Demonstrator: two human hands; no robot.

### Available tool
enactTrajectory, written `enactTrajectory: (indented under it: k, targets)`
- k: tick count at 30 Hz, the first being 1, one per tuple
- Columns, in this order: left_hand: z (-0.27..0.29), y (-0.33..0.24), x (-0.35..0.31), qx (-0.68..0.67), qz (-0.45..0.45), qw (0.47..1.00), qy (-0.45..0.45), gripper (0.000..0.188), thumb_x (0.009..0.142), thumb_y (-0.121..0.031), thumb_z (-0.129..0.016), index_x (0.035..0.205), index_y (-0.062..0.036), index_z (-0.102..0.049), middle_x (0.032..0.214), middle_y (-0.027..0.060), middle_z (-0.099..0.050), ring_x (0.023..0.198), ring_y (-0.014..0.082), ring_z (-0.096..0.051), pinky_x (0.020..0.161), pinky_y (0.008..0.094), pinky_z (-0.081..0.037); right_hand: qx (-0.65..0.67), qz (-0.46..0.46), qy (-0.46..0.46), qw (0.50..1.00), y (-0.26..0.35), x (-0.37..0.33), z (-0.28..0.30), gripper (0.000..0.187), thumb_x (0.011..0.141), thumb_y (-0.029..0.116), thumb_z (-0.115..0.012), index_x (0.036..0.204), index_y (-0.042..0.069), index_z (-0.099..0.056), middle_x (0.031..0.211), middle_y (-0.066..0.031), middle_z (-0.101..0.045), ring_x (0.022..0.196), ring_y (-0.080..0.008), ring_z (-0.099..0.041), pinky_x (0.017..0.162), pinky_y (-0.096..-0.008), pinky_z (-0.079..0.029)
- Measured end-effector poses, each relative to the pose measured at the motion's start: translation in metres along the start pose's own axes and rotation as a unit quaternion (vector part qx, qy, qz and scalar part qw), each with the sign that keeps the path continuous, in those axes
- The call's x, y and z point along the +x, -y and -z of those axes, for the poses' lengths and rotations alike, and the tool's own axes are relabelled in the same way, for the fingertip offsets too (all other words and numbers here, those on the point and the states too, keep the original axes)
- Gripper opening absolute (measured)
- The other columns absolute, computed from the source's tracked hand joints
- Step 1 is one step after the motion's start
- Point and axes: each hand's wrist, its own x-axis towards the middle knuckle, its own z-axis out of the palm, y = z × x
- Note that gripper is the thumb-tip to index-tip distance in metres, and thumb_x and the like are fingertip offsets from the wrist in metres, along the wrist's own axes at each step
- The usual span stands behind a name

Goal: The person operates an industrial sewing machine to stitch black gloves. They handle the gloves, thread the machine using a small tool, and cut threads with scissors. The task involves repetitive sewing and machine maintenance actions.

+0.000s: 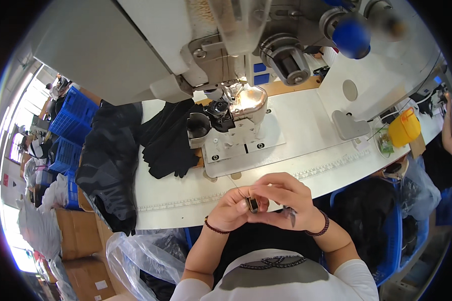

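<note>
Head view | our left hand [231,206] pinched a small dark metal part [253,203] | our right hand [294,198] curled beside it, its hold on a grey metal piece [290,215] unclear to us | part appeared over the white table's [171,213] front edge

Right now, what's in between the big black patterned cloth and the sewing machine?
In the head view, plain black cloth pieces lie on the white tabletop between the patterned cloth and the sewing machine.

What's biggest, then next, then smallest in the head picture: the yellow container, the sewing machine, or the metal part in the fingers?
Largest to smallest:
1. Sewing machine, filling much of the top
2. Yellow plastic container
3. Metal part
</note>
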Motion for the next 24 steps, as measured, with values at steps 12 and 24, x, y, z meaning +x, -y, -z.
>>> enactTrajectory:
  k: [12, 24]
  targets:
    - [-0.032, 0.009, -0.009, 0.295, -0.186, 0.925, -0.151, 0.034, 0.08, 0.002, -0.053, 0.113, 0.0067, -0.046, 0.107, 0.0163, -0.052, 0.096, 0.0206, -0.054, 0.085, 0.0321, -0.045, -0.13, 0.055, -0.058, 0.988, -0.01, -0.016, -0.004, 0.035, 0.057, 0.002, -0.074, 0.089, 0.002, -0.059, 0.09, -0.0112, -0.057, 0.06, -0.0165, -0.055, 0.05, -0.0231, -0.046]
    - [-0.03, 0.0, -0.009, 0.091, -0.123, 0.981, -0.116, 0.051, 0.083, -0.006, -0.05, 0.126, -0.003, -0.023, 0.098, 0.0185, -0.055, 0.084, 0.0204, -0.058, 0.073, 0.0288, -0.048, 0.383, -0.328, 0.013, 0.863, 0.004, 0.003, 0.007, 0.014, 0.077, 0.002, -0.057, 0.09, -0.004, -0.056, 0.102, -0.0092, -0.05, 0.065, -0.0062, -0.052, 0.057, -0.0199, -0.043]
